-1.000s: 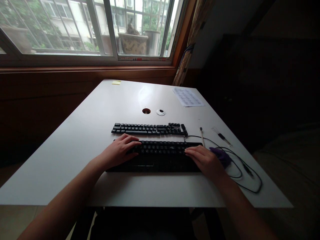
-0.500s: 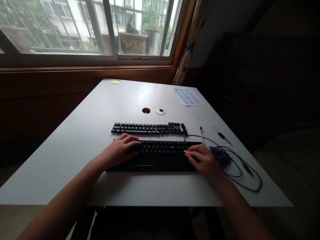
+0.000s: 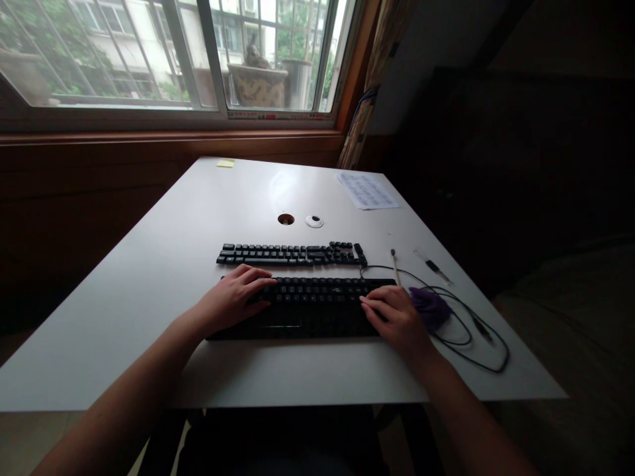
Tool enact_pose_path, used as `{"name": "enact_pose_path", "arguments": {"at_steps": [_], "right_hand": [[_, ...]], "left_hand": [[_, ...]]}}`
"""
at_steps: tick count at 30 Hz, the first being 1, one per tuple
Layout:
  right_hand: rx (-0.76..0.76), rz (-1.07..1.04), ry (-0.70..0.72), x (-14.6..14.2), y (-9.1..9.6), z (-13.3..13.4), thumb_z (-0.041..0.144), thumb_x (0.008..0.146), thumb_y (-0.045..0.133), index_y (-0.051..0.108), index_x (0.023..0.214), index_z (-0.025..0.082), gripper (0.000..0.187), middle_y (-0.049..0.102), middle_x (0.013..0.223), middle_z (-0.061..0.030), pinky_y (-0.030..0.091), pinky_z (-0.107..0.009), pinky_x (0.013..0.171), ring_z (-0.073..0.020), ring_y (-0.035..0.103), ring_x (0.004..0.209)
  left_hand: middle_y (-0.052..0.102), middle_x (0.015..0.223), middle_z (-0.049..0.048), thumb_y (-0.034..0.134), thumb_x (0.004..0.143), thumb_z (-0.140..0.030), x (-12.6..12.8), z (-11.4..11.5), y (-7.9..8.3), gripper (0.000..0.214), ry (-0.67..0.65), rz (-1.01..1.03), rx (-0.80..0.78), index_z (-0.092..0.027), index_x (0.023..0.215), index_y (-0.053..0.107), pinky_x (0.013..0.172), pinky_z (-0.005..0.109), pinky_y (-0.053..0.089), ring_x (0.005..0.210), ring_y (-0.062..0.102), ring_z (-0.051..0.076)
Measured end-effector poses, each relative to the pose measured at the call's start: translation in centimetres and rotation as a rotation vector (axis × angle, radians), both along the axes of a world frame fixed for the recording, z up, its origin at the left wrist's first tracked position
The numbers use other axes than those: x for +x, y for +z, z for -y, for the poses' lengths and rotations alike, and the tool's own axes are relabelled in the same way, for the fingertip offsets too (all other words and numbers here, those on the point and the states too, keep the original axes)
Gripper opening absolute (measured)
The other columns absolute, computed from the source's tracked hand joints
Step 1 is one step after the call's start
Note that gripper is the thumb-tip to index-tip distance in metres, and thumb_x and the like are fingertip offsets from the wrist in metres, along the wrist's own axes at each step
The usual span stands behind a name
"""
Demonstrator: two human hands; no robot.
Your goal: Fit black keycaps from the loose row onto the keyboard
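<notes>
Resting the left hand [image 3: 238, 294], loosely spread, on the left end of the black keyboard [image 3: 317, 312]. Holding the right hand [image 3: 394, 314] at the right end, nearly closed at the tips; cannot tell whether pinching anything. Beyond both, black keycaps [image 3: 278, 254] in rows.

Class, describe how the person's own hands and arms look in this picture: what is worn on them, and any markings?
The left hand and right hand are both bare, without gloves. No sleeve shows on the left forearm or right forearm, nor any watch or bracelet. I see no clear markings; the dim light hides finer detail.
</notes>
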State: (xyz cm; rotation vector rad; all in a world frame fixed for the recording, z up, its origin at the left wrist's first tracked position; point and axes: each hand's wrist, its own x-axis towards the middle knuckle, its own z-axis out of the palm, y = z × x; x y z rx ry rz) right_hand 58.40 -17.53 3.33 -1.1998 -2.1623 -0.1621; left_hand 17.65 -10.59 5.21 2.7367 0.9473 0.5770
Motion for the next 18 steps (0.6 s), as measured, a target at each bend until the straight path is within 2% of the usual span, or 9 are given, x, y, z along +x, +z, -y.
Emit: {"name": "enact_pose_path", "arguments": {"at_steps": [9,18], "right_hand": [[-0.002,0.015,-0.071,-0.8,-0.1,0.9,0.016,0.096,0.065,0.075,0.113,0.025,0.021,0.071,0.103,-0.0072,0.053,-0.047,0.096,-0.0269,0.061,0.105],[-0.037,-0.009,-0.089,-1.3,0.3,1.3,0.018,0.099,0.061,0.074,0.112,0.025,0.02,0.07,0.104,-0.0078,0.053,-0.049,0.096,-0.0273,0.061,0.105]], "left_hand": [[0.063,0.137,0.0093,0.064,0.1,-0.034,0.0,0.0,0.0,0.043,0.006,-0.028,0.001,-0.026,0.142,0.057,0.104,0.051,0.053,0.12,0.056,0.029],[0.064,0.136,0.0097,0.065,0.1,-0.033,0.1,0.1,0.1,0.044,0.003,-0.006,-0.005,-0.027,0.142,0.057,0.103,0.051,0.054,0.119,0.057,0.029]]}}
